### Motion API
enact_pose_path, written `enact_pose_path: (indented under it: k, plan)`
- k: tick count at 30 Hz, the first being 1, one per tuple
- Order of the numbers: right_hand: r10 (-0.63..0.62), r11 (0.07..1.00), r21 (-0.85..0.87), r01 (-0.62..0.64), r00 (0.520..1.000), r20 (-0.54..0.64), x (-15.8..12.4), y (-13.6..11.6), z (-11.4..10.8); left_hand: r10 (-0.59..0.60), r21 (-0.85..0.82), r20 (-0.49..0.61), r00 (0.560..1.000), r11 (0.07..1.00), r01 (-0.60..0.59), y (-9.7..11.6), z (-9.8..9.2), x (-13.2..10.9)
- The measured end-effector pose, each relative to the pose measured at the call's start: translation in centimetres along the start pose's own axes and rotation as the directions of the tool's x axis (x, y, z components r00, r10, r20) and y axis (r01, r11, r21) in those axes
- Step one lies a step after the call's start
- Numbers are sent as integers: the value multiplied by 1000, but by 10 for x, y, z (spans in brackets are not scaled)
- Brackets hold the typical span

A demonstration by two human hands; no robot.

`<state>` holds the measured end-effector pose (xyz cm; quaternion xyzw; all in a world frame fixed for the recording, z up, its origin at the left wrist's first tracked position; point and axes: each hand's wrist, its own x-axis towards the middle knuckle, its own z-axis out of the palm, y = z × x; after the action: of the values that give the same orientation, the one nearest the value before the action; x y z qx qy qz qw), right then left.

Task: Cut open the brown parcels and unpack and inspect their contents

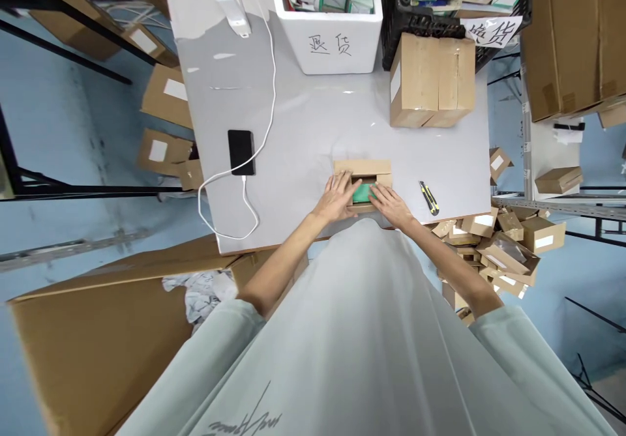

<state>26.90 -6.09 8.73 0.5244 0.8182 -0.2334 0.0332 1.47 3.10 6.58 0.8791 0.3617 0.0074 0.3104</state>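
A small open cardboard box [362, 165] lies at the table's front edge, close to my body. Inside it shows a green packet or carton [362, 193], partly covered by my fingers. My left hand [337, 196] grips the box's left side, its thumb reaching over the green item. On the right end, my right hand [392, 205] lies with fingers stretched out, their tips at the green item's edge. A yellow-and-black utility knife [429, 198] rests on the table to the right of my right hand.
The grey table [313, 116] also holds a black phone [241, 152] with a white cable, a white power strip [229, 0], a white foam bin [337, 45] of green-and-white cartons, a taped cardboard box [430, 81] and a black crate [391, 25]. Boxes [508, 247] are piled right of the table.
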Motion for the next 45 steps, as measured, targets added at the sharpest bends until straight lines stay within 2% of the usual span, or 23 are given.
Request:
enact_pose_path:
  k: [2, 5, 11, 15, 17, 19, 22, 24, 26, 29, 32, 35, 37, 40, 42, 43, 45]
  plan:
    - [-29, 999, -17, 29, 999, 21, 9, 7, 0, -14, 50, 48, 999, 999, 11, 1, 5, -5]
    - [-66, 996, -56, 69, 997, 43, 17, 16, -1, -48, 73, 39, 998, 996, 45, 0, 6, 0]
    - [-56, 998, 8, 57, 997, -61, 33, 37, -17, -52, 44, -31, 998, 998, 54, -6, -7, 41]
    - [-51, 999, -17, 49, 993, -105, 30, 54, -34, -59, 102, -27, 998, 993, 61, -5, -18, 59]
    - [-24, 1000, -16, 22, 991, -135, 20, 62, -39, -62, 104, -49, 997, 992, 67, -4, -24, 55]
    - [53, 999, 0, -54, 982, -179, 6, 69, -39, -87, 69, -118, 989, 993, 96, -4, -29, 42]
    - [212, 977, 47, -207, 950, -228, -13, 77, -32, -182, 6, -257, 949, 982, 190, -11, -35, 15]
    - [277, 961, 78, -266, 933, -230, -21, 81, -22, -247, -8, -310, 918, 966, 257, -18, -35, -1]
    - [295, 955, 106, -278, 933, -207, -23, 82, -12, -283, 3, -306, 909, 954, 298, -23, -31, -11]
    - [312, 943, 161, -291, 941, -128, -18, 79, 4, -291, 10, -211, 933, 954, 300, -25, -15, -14]
    - [349, 924, 201, -326, 932, -93, -10, 73, 15, -301, -25, -136, 944, 953, 301, -21, 2, -8]
    - [385, 911, 212, -353, 913, -133, -3, 68, 20, -346, -61, -151, 926, 938, 341, -13, 12, -3]
    - [403, 905, 209, -370, 903, -150, -1, 66, 19, -382, -69, -175, 908, 924, 375, -5, 11, -1]
    - [415, 902, 185, -391, 902, -117, -1, 64, 11, -384, -35, -274, 882, 920, 390, 13, 1, 7]
    - [399, 911, 149, -385, 914, -77, -3, 61, 4, -320, 15, -306, 897, 940, 340, 24, -8, 20]
    - [386, 917, 129, -377, 921, -58, -3, 60, 1, -281, 42, -278, 919, 952, 303, 29, -13, 30]
    - [375, 923, 99, -371, 927, -25, -5, 57, -4, -222, 96, -142, 965, 967, 236, 34, -19, 53]
